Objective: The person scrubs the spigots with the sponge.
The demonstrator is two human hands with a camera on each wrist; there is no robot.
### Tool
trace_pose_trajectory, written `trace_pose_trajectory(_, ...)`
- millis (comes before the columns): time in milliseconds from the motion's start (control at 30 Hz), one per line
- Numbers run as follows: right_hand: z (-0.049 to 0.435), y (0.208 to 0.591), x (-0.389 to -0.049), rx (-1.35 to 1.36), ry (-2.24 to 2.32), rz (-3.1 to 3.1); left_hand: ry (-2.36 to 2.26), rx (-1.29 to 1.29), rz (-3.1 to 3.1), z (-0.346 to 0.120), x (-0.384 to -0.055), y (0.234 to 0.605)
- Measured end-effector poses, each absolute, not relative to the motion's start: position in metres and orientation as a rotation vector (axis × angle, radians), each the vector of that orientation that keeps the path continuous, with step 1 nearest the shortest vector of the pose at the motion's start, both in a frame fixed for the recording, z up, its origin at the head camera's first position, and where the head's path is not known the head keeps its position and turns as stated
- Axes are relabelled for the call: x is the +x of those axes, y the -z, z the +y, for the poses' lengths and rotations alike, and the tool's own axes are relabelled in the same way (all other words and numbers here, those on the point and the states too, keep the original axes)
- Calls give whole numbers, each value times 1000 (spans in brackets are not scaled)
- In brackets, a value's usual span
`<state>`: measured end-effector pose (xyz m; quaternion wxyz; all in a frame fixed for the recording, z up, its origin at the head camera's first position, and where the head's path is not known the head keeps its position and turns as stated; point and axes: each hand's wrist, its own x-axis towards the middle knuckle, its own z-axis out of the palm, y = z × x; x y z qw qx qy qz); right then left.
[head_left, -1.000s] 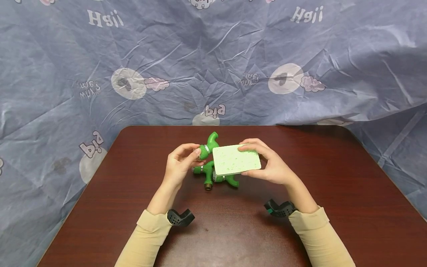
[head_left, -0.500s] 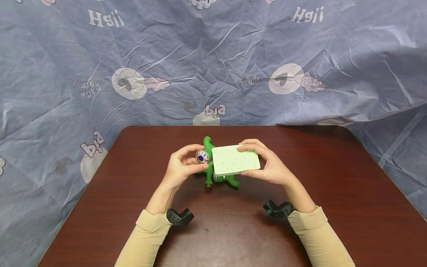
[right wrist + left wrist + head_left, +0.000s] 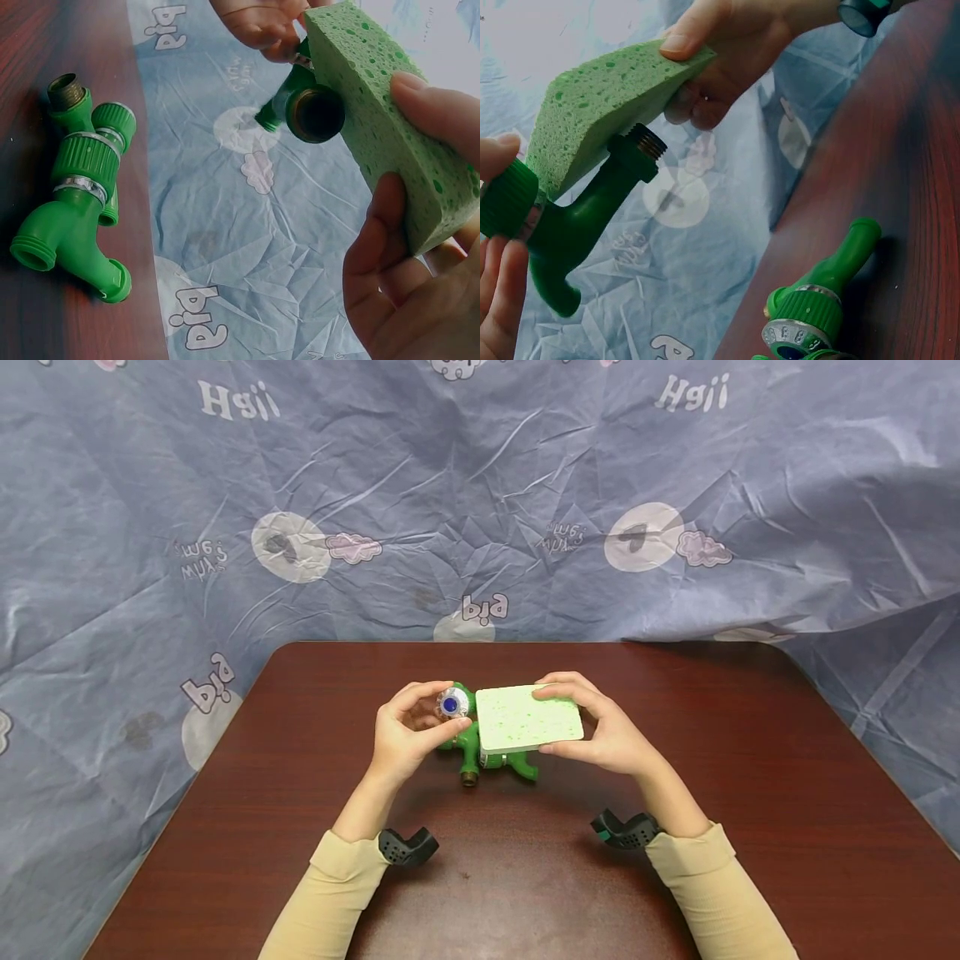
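My left hand (image 3: 393, 731) pinches a green plastic tap (image 3: 592, 217) by its ribbed knob, above the table. In the head view the knob's silver end with a blue centre (image 3: 450, 704) faces up at me, and most of the tap's body is hidden. A pale green sponge (image 3: 528, 720) is gripped at its right end by my right hand (image 3: 618, 731), thumb below and fingers on top. The sponge's far end lies right against the tap's body in the right wrist view, beside the dark threaded inlet.
Two more green taps lie close together on the dark red-brown table (image 3: 315, 827), under the held things: one with a brass-coloured threaded end (image 3: 468, 764), the other (image 3: 520, 764) partly covered by the sponge. A printed blue-grey cloth (image 3: 480, 510) hangs behind the table.
My left hand has turned the tap: its spout pointed up and right before, and now the knob's blue-centred end faces the head camera. The sponge and my right hand have barely moved.
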<state>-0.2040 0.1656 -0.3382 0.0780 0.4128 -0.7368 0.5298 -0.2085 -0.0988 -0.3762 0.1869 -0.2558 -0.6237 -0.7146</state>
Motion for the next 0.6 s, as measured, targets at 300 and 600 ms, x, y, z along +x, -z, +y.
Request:
trace_pose_trajectory(300,168,344,-209,1258,-1535,-2205,1840,-595,-1723,-96,-202,365)
trace_pose_trajectory(600,169,364,-219,1256,-1559,-2258,1788,-483,-1780,-92,-192,354)
